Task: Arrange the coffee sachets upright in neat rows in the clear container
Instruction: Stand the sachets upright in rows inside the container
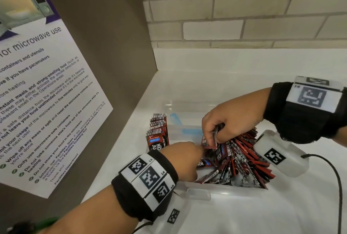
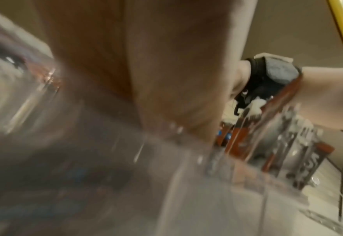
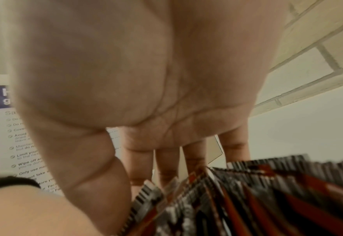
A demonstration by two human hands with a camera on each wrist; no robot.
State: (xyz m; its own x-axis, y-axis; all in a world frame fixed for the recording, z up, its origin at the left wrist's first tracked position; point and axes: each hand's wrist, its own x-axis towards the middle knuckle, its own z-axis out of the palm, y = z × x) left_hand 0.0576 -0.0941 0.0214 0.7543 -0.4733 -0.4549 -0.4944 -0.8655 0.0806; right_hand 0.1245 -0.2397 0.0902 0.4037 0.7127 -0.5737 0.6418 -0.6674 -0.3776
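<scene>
- Head view: the task is looking roughly midway. A short row of red-and-black foil coffee sachets (image 1: 158, 130) is standing upright against the left wall of the clear rectangular plastic container (image 1: 221, 191), while a far larger fan of slanted red-and-black sachets (image 1: 249, 160) is leaning across its right and near part, and a few are lying flat in the middle
- The right hand (image 1: 231, 121) is pinching a small bunch of sachets (image 1: 211, 140) at their top edges above the middle; the left hand (image 1: 185, 160) is reaching into the container with its fingers buried among the packets (whether it is gripping any, I cannot tell)
- Room is showing at the far end, where the bare floor with a blue patch is lying open beside the standing row; the brown side panel with its white microwave notice (image 1: 47, 83) is crowding the left, the pale brick wall (image 1: 244, 8) is closing the back, and the white counter (image 1: 244, 215) is lying open nearby
- Left wrist view: blurred; the container's clear wall (image 2: 186, 175) is running close under the palm, with slanted sachets behind it, so that hand is working tight against the near edge
- Right wrist view: the right hand's fingers (image 3: 166, 167) are dipping behind the sachet tops (image 3: 247, 183), thumb curled towards them, packets crowding below
</scene>
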